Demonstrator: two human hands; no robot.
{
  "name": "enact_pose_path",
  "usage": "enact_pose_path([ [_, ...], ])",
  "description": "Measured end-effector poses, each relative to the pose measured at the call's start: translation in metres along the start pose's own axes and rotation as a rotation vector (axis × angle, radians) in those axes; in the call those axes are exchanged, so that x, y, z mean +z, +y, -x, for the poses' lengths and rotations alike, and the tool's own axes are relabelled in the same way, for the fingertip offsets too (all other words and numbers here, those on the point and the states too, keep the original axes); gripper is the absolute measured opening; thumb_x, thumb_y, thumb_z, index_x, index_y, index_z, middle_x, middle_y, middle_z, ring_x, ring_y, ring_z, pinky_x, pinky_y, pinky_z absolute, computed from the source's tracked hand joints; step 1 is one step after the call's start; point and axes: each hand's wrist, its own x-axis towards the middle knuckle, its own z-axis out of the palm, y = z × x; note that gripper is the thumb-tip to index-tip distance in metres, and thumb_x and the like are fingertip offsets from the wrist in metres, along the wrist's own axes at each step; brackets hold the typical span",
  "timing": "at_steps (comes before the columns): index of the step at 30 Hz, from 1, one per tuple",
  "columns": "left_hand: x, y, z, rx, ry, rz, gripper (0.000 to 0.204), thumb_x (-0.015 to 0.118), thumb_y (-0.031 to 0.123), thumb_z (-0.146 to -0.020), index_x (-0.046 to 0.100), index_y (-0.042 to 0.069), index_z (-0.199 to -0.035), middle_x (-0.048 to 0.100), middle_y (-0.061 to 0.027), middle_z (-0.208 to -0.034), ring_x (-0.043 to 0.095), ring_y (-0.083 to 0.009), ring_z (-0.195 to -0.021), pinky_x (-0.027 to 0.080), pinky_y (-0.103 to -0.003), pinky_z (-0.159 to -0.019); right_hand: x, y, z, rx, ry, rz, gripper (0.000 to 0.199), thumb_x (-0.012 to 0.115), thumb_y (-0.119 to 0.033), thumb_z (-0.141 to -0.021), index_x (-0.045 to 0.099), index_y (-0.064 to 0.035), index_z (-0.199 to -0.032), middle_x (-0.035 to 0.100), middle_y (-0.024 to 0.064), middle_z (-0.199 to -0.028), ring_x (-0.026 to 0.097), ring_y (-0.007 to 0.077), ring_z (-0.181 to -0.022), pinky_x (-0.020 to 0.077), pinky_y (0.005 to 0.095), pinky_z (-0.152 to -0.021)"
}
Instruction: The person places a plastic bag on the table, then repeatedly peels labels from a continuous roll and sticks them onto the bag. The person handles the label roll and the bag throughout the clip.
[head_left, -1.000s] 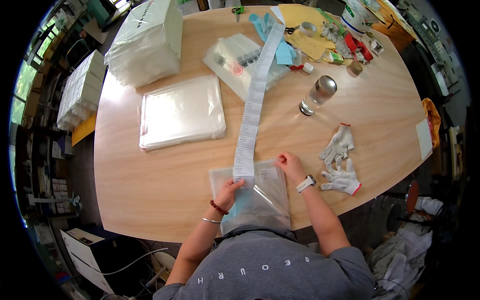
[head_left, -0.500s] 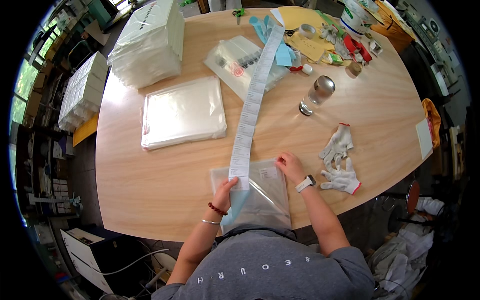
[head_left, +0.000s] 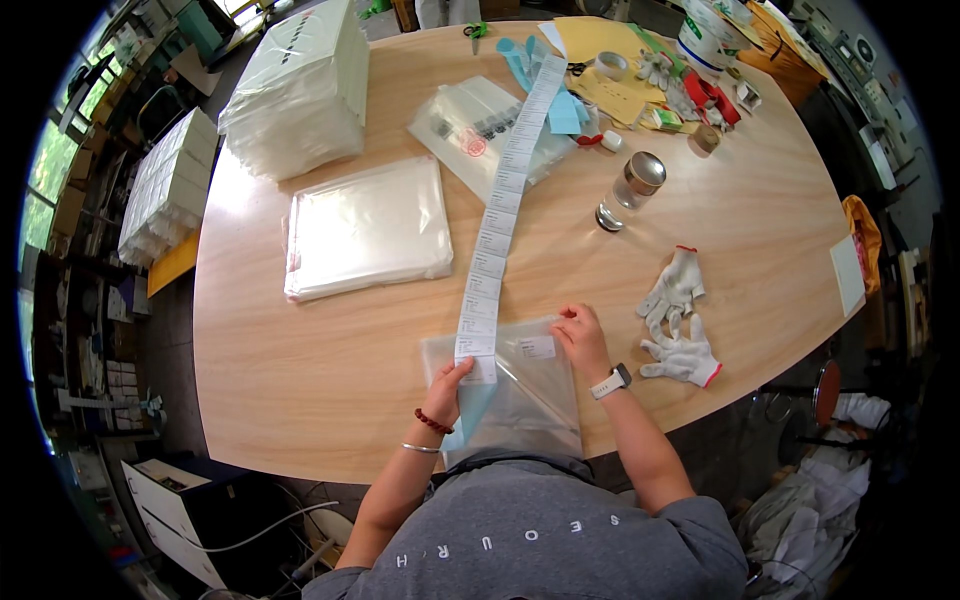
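A long strip of white printed labels (head_left: pixel 503 205) runs from the far side of the table toward me. My left hand (head_left: pixel 446 392) is closed on its near end, thumb on top. Pale blue backing (head_left: pixel 470 412) hangs below that hand. Under the strip, at the table's near edge, lie clear plastic bags (head_left: pixel 530 415); how many cannot be told. One small white label (head_left: pixel 537 347) sits near their upper right corner. At that corner the fingers of my right hand (head_left: pixel 585 342) are pinched on the plastic.
White work gloves (head_left: pixel 680 320) lie to the right, below a glass bottle (head_left: pixel 630 192). Left of the strip is a flat plastic-wrapped stack (head_left: pixel 368 228), with a taller wrapped pile (head_left: pixel 295 95) behind. Tape, envelopes (head_left: pixel 605 45) and a bucket (head_left: pixel 705 45) crowd the far right.
Both hands stay almost in place, the left on the strip and the right at the bag's corner. The bright crease across the bag has dimmed.
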Motion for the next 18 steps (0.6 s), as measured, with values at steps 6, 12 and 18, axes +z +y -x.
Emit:
enact_pose_path([
  [6, 0.019, 0.021, 0.008, 0.028, -0.049, 0.015, 0.035, 0.048, 0.023, -0.085, 0.049, -0.001, -0.11, 0.056, -0.0107, -0.107, 0.053, -0.0204, -0.101, 0.043, -0.031, -0.082, 0.012, -0.01, 0.025, 0.607, -0.154, -0.669, 0.01, 0.057, -0.011, -0.079, 0.059, -0.0012, -0.078, 0.057, 0.0078, -0.075, 0.054, 0.0166, -0.069, 0.0433, 0.025, -0.064],
  [12, 0.026, 0.027, 0.005, 0.128, -0.113, 0.12, 0.035, 0.05, 0.026, -0.085, 0.051, 0.0, -0.109, 0.056, -0.0094, -0.104, 0.054, -0.0196, -0.098, 0.044, -0.031, -0.08, 0.013, -0.069, 0.04, 0.291, -0.876, -0.502, 0.023, 0.048, -0.021, -0.087, 0.058, 0.0, -0.087, 0.06, 0.0049, -0.082, 0.053, 0.0103, -0.077, 0.0424, 0.0229, -0.07],
  [18, 0.021, -0.022, -0.006, 0.115, -0.061, -0.143, 0.025, 0.05, 0.019, -0.086, 0.056, 0.002, -0.104, 0.058, -0.0065, -0.101, 0.053, -0.0145, -0.095, 0.041, -0.03, -0.083, 0.025, -0.065, 0.045, 0.669, -0.3, -0.801, 0.014, 0.054, -0.013, -0.083, 0.05, 0.0, -0.086, 0.056, 0.0043, -0.074, 0.053, 0.011, -0.069, 0.0435, 0.0241, -0.063],
])
